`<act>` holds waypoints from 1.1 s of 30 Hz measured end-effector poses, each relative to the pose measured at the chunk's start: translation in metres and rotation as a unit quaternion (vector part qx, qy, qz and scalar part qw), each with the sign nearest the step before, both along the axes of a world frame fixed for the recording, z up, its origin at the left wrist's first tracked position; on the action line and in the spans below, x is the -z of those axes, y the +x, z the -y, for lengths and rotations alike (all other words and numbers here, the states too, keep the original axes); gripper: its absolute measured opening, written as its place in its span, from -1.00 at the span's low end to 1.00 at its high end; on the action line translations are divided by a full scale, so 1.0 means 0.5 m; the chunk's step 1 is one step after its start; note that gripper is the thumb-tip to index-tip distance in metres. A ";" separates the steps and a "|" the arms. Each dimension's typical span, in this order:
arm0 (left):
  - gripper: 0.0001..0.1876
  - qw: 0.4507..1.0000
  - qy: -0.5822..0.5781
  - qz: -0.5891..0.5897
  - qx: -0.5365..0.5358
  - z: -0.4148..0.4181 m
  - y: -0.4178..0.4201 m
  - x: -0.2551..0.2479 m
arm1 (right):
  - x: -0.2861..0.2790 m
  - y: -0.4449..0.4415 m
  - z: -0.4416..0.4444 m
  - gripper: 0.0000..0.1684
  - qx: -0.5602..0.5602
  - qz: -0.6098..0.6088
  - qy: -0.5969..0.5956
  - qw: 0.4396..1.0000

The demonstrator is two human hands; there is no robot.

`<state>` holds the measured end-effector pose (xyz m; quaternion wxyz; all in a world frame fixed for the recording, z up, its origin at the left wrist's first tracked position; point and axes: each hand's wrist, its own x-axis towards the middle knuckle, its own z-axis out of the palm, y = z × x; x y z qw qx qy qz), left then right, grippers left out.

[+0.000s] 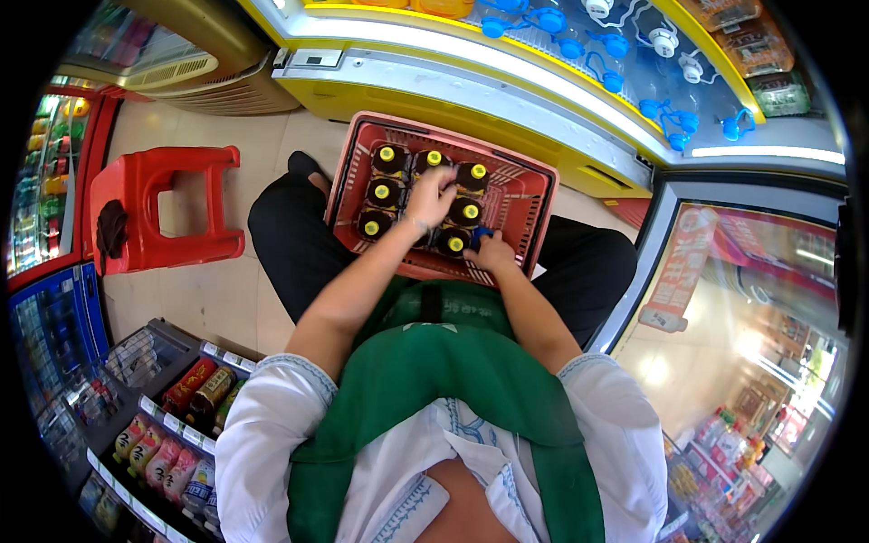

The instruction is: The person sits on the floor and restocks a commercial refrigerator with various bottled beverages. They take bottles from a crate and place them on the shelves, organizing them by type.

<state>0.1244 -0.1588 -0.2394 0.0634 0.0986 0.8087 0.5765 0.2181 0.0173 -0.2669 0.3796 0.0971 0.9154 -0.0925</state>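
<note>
In front of me is a red plastic shopping basket [523,178] with several dark bottles standing upright in it, their caps yellow. My left hand [432,195] is over the middle of the bottles, fingers apart and blurred, near the yellow cap [434,158] of a back-row bottle. I see nothing held in it. At the basket's near right, my right hand [494,254] has its fingers around a small blue object [483,233], too partly covered to name. It is right beside a front bottle with a yellow cap [455,244].
A yellow-framed chest cooler [407,88] with blue-capped bottles [570,47] stands open beyond the basket. Its glass door [733,271] extends on the right. A red plastic stool [146,203] with a dark cloth [112,229] is left. Drink shelves [178,427] stand at lower left.
</note>
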 end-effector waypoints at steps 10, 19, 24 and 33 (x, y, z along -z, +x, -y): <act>-0.74 0.964 -0.209 0.104 0.123 0.104 0.053 0.040 | 0.038 -0.002 -0.044 -0.47 -0.074 -0.047 0.005 0.996; 0.04 0.938 -0.071 0.020 0.340 0.039 0.049 -0.088 | -0.422 -0.094 -0.077 -0.62 -0.142 -0.190 -0.274 0.932; 0.17 0.906 0.126 0.027 0.402 0.010 -0.006 -0.236 | -0.659 -0.153 -0.037 -0.67 -0.210 -0.196 -0.407 0.867; 0.15 0.952 0.284 -0.020 0.114 0.076 -0.027 -0.390 | -0.655 -0.211 -0.007 -0.01 -0.041 -0.363 -0.525 0.769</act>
